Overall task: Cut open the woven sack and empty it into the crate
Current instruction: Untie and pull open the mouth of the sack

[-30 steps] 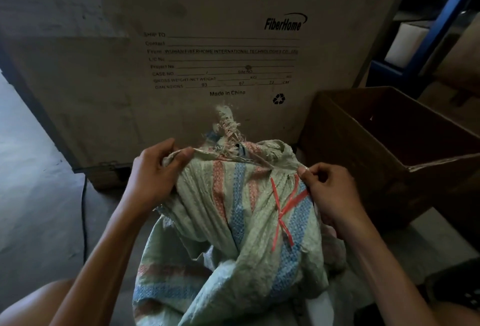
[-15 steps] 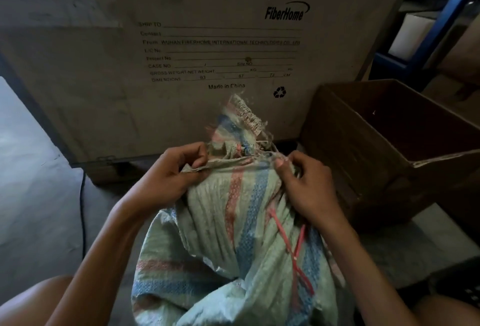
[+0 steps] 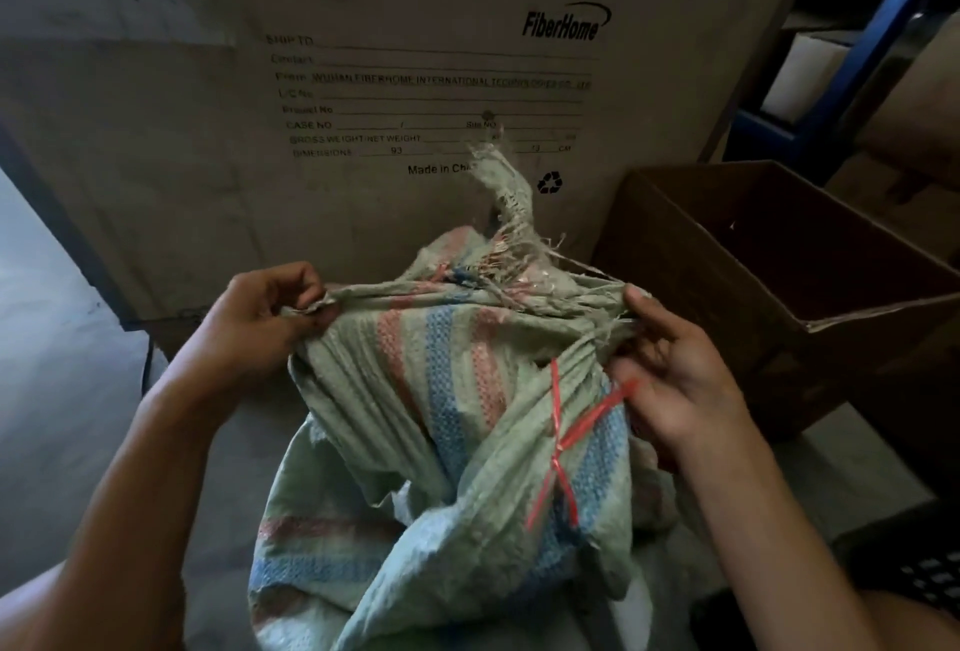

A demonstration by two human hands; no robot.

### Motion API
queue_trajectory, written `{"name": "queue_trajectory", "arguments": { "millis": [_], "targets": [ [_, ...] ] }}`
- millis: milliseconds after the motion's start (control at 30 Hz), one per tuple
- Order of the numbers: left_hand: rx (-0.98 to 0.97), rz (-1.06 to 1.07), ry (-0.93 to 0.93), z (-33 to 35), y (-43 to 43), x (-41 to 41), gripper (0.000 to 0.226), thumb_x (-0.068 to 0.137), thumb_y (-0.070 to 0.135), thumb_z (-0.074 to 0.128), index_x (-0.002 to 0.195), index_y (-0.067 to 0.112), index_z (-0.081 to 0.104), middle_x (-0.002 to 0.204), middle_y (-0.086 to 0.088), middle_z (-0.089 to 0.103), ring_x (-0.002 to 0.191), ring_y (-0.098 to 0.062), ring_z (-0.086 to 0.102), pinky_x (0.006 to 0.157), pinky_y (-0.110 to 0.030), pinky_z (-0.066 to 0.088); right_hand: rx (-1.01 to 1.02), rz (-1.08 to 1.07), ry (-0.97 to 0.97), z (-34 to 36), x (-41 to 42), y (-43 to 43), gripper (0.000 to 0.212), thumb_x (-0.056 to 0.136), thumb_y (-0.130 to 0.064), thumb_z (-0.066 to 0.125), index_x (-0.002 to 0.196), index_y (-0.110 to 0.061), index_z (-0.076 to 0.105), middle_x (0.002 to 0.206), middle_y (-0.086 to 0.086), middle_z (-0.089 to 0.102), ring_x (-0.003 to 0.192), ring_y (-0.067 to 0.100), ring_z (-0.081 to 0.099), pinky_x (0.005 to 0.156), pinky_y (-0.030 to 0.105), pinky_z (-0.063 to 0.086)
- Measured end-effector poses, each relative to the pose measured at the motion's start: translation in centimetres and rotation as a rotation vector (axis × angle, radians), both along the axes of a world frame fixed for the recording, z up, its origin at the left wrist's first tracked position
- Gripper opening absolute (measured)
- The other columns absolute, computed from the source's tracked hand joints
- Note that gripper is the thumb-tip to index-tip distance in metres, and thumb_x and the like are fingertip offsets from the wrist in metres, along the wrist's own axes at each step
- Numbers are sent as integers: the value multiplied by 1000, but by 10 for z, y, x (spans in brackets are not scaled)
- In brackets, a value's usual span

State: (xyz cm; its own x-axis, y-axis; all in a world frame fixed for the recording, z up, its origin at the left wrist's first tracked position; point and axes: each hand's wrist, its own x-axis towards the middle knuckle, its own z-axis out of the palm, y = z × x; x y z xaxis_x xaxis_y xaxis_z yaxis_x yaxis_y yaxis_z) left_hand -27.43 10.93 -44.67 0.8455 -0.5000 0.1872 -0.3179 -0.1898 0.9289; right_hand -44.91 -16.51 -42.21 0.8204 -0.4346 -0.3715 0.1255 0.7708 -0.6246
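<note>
1. The one big carton (image 3: 415, 214) behind read "FiberHome" and "SHIP TO".
2. Your left hand (image 3: 260, 323) and right hand (image 3: 670, 380), fingers curled tight, gripped one woven sack (image 3: 441, 390) just beside one crate (image 3: 696, 297).

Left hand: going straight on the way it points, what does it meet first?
The pale green striped woven sack that the left hand grips; behind it, probably the large printed cardboard box.

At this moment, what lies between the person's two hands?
In the head view, the bunched top edge of the woven sack runs from the left hand to the right hand, its frayed tuft rising behind.
</note>
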Motion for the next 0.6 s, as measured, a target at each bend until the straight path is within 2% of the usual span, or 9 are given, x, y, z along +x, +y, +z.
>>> {"name": "queue_trajectory", "arguments": {
  "millis": [67, 133, 233, 267, 333, 400, 433, 500, 600],
  "targets": [
    [17, 211, 95, -12, 1, 6, 45, 86, -2, 72, 61, 18, 40, 49, 10, 41, 53, -2, 34, 45, -16, 28, 62, -57, 4, 2, -1, 0, 57, 44, -3, 83, 99, -1, 70, 117, 21, 70, 111, 37, 68, 102, 56, 47],
    [102, 379, 124, -22, 0, 11, 35, 84, 8, 75, 62, 16, 48, 45, 11, 46, 60, -13, 38, 51, -22, 29, 97, -111, 6, 7, 0, 3, 49, 53, -4, 74, 101, -2, 64, 122, 20, 67, 116, 37, 65, 104, 55, 46],
    [216, 495, 16, -25, -5, 6, 26, 82, 15, 74, 65, 20, 54, 51, 9, 51, 61, -17, 40, 58, -29, 34, 98, -136, -24, 9, 2, 8, 23, 68, 0, 69, 90, -4, 63, 107, 16, 68, 104, 33, 67, 100, 49, 50],
    [236, 469, -51, -22, -7, 2, 23, 82, 10, 73, 69, 20, 56, 59, 8, 57, 62, -16, 46, 62, -30, 40, 79, -123, -2, 10, 1, 11, 10, 79, -1, 63, 89, -3, 63, 101, 16, 68, 99, 32, 68, 96, 47, 52],
    [132, 253, -67, -6, -11, -12, 26, 78, -1, 73, 90, 20, 63, 89, 3, 73, 83, -14, 67, 81, -34, 53, 60, -26, 41, 12, -1, 16, 15, 89, -5, 53, 90, 1, 67, 99, 21, 71, 101, 34, 69, 98, 47, 51],
    [-3, -79, 124, 11, -15, -25, 50, 72, 12, 77, 118, 19, 60, 112, -1, 75, 108, -12, 70, 94, -31, 53, 53, 122, 76, 14, -4, 21, 31, 90, -11, 50, 81, 5, 75, 96, 25, 74, 99, 36, 70, 99, 47, 49],
    [23, -160, 225, 18, -18, -31, 54, 73, 25, 78, 123, 23, 59, 114, 0, 76, 110, -10, 69, 93, -28, 52, 58, 205, 90, 15, -5, 25, 32, 90, -14, 53, 84, 7, 77, 101, 26, 74, 102, 36, 69, 98, 47, 49],
    [239, -161, 272, 20, -29, -40, 39, 84, 52, 72, 116, 32, 63, 106, 2, 76, 103, -13, 71, 84, -28, 54, 21, 309, 136, 12, -3, 30, 31, 86, -15, 64, 107, 6, 72, 117, 26, 70, 108, 34, 69, 99, 47, 53],
    [660, -196, -8, 6, -39, -47, 54, 74, 74, 66, 106, 30, 70, 96, 9, 73, 94, -12, 71, 77, -32, 58, -243, 355, 239, 9, -2, 34, 41, 75, 1, 71, 116, 2, 67, 113, 23, 73, 94, 28, 74, 86, 41, 60]
  ]
}}
